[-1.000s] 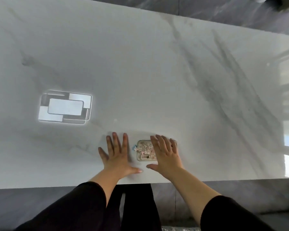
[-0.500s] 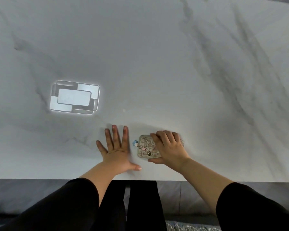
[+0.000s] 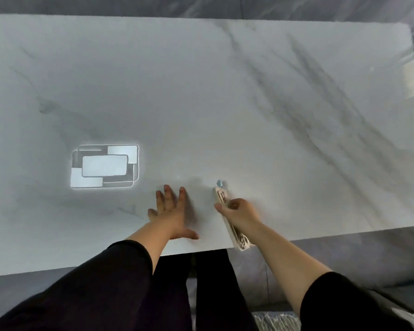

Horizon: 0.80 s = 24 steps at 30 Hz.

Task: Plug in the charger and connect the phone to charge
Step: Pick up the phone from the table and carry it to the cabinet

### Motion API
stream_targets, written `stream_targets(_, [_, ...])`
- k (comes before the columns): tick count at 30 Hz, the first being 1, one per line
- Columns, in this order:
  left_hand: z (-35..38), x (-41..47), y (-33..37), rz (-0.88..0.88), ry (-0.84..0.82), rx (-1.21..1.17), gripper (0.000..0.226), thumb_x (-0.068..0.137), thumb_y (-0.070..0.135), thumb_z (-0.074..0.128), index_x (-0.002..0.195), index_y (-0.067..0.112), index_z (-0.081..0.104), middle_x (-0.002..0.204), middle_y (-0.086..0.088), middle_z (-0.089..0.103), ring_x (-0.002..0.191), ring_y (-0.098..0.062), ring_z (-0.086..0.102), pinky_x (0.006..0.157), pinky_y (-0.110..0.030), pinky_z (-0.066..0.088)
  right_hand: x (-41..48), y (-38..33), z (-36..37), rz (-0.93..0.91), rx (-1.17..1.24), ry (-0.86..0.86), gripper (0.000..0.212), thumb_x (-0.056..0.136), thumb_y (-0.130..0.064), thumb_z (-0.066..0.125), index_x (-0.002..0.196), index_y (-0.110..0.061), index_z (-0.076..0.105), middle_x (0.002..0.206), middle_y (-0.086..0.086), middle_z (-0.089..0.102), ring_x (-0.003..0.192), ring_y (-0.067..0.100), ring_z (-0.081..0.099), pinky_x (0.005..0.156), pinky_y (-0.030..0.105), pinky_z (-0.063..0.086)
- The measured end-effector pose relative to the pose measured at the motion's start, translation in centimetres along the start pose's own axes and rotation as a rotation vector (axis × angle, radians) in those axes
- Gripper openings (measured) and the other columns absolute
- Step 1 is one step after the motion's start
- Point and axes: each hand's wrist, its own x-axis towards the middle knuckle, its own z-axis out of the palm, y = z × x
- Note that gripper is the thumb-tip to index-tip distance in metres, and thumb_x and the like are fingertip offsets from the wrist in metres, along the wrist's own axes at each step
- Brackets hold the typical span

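Note:
A phone [image 3: 225, 201] in a pale patterned case with a small blue charm at its far end is lifted on edge above the marble table [image 3: 225, 103], near the front edge. My right hand [image 3: 239, 212] grips it around the middle, so only the thin side of the phone shows. My left hand [image 3: 171, 211] lies flat on the table to the left of the phone, fingers spread, holding nothing. No charger, cable or socket is in view.
A bright reflection of a ceiling lamp [image 3: 104, 166] shines on the table at the left. The table's front edge [image 3: 105, 266] runs close to my body; my dark trouser legs [image 3: 201, 283] show below it. Grey floor surrounds the table.
My right hand closed on the phone, which lay flat on the table, and has tipped it up on edge and lifted it. My left hand stayed flat in place.

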Motion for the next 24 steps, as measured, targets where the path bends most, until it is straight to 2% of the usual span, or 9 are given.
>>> stream_targets(3, [-1.6, -2.8, 0.6, 0.111, 0.051, 0.03, 0.122, 0.064, 0.058, 0.073, 0.149, 0.034, -0.011, 0.162, -0.002, 0.0, 0.148, -0.026, 0.01, 0.115, -0.057, 0.019, -4.2, 2.2, -1.4, 0.269, 0.535, -0.105, 0.042, 0.079, -0.047, 0.067, 0.1, -0.011, 0.062, 0.088, 0.009, 0.064, 0.078, 0.023, 0.068, 0.062, 0.036, 0.058])
stream_targets(6, [-2.0, -6.1, 2.1, 0.182, -0.014, 0.015, 0.106, 0.072, 0.052, 0.068, 0.151, 0.031, 0.0, 0.155, -0.004, 0.027, 0.139, -0.025, 0.035, 0.108, -0.043, 0.035, -9.4, 5.3, -3.2, 0.412, 0.803, -0.09, 0.033, 0.082, -0.036, 0.064, 0.101, -0.011, 0.056, 0.102, 0.014, 0.063, 0.088, 0.028, 0.069, 0.066, 0.042, 0.06])
stream_targets(8, [-1.5, -8.4, 3.6, 0.219, -0.081, 0.05, 0.097, 0.075, 0.048, 0.066, 0.151, 0.027, 0.011, 0.152, -0.006, 0.035, 0.135, -0.024, 0.041, 0.106, -0.037, 0.037, -12.9, 8.1, -4.2, 0.47, 0.885, -0.052, 0.027, 0.079, -0.025, 0.061, 0.099, -0.007, 0.056, 0.101, 0.016, 0.062, 0.091, 0.03, 0.067, 0.068, 0.043, 0.061])
stream_targets(11, [-0.2, -11.1, 6.5, 0.257, -0.136, 0.099, 0.075, 0.077, 0.046, 0.065, 0.143, 0.025, 0.034, 0.14, -0.002, 0.049, 0.123, -0.021, 0.052, 0.103, -0.034, 0.043, -17.8, 12.7, -5.5, 0.531, 0.962, -0.017, 0.02, 0.07, -0.023, 0.058, 0.084, -0.01, 0.054, 0.082, 0.012, 0.057, 0.069, 0.025, 0.058, 0.053, 0.032, 0.052])
stream_targets(14, [1.9, -12.8, 10.6, 0.282, -0.165, 0.029, 0.053, 0.082, 0.038, 0.066, 0.13, 0.021, 0.052, 0.113, 0.001, 0.061, 0.1, -0.017, 0.061, 0.086, -0.029, 0.049, -22.3, 17.8, -6.4, 0.505, 1.049, 0.086, 0.012, 0.079, -0.025, 0.057, 0.075, -0.013, 0.053, 0.064, 0.005, 0.051, 0.055, 0.02, 0.05, 0.052, 0.03, 0.042])
stream_targets(16, [3.7, -13.7, 13.5, 0.317, -0.168, 0.012, 0.042, 0.084, 0.032, 0.066, 0.122, 0.016, 0.059, 0.102, 0.0, 0.064, 0.09, -0.015, 0.061, 0.08, -0.025, 0.046, -24.9, 22.0, -6.7, 0.509, 1.125, 0.155, 0.018, 0.083, -0.024, 0.061, 0.071, -0.013, 0.054, 0.054, 0.004, 0.047, 0.045, 0.02, 0.045, 0.047, 0.027, 0.036])
stream_targets(18, [5.4, -14.5, 16.2, 0.343, -0.16, 0.029, 0.035, 0.084, 0.029, 0.067, 0.116, 0.014, 0.063, 0.104, -0.005, 0.068, 0.089, -0.015, 0.063, 0.081, -0.025, 0.046, -27.1, 26.3, -6.5, 0.534, 1.249, 0.192, 0.019, 0.083, -0.022, 0.062, 0.074, -0.012, 0.049, 0.054, 0.006, 0.042, 0.043, 0.02, 0.039, 0.045, 0.026, 0.03])
stream_targets(21, [7.8, -15.7, 20.0, 0.345, -0.158, 0.017, 0.028, 0.084, 0.025, 0.07, 0.11, 0.014, 0.065, 0.105, -0.008, 0.069, 0.095, -0.02, 0.067, 0.085, -0.034, 0.053, -29.6, 31.6, -6.1, 0.574, 1.47, 0.21, 0.016, 0.083, -0.019, 0.057, 0.083, -0.012, 0.043, 0.059, 0.005, 0.032, 0.046, 0.019, 0.033, 0.046, 0.026, 0.026])
stream_targets(24, [10.4, -16.2, 24.0, 0.353, -0.148, 0.024, 0.027, 0.086, 0.021, 0.068, 0.111, 0.009, 0.065, 0.106, -0.013, 0.07, 0.082, -0.018, 0.066, 0.062, -0.023, 0.049, -30.9, 35.4, -6.6, 0.572, 1.624, 0.21, 0.017, 0.08, -0.018, 0.055, 0.086, -0.011, 0.041, 0.061, 0.004, 0.029, 0.049, 0.019, 0.029, 0.048, 0.029, 0.024])
